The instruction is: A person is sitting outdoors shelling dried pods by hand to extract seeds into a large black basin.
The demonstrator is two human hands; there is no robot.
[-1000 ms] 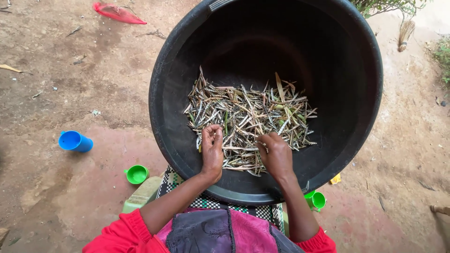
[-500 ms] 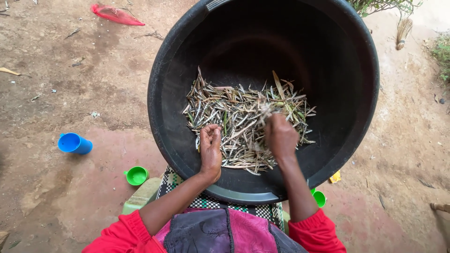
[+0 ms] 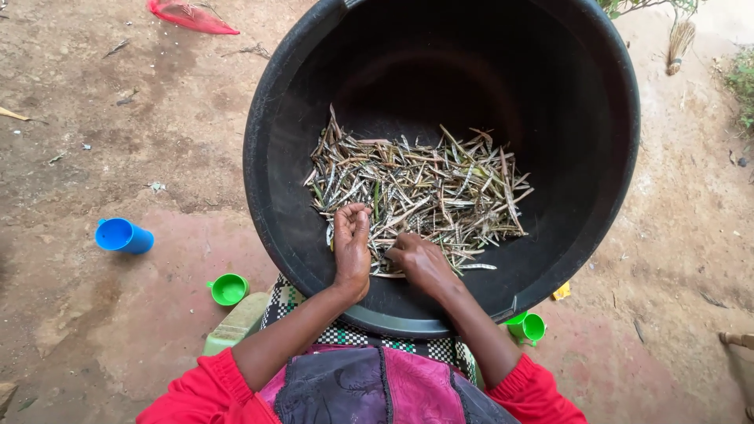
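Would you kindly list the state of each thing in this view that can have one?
Black tub: tilted toward the person, partly filled.
Dry pods: heaped loose in the tub.
Left hand: curled on pods.
Right hand: fingers closed on pods.
Blue cup: lying on its side.
Green cup: upright, empty.
Second green cup: mostly hidden under the tub.

No packages, labels, signs or screens show anywhere on the bare earth around the person.

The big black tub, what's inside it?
The big black tub holds a pile of dry, thin pods. Both hands, the left hand and right hand, rest on its near edge, hiding the pods beneath them.
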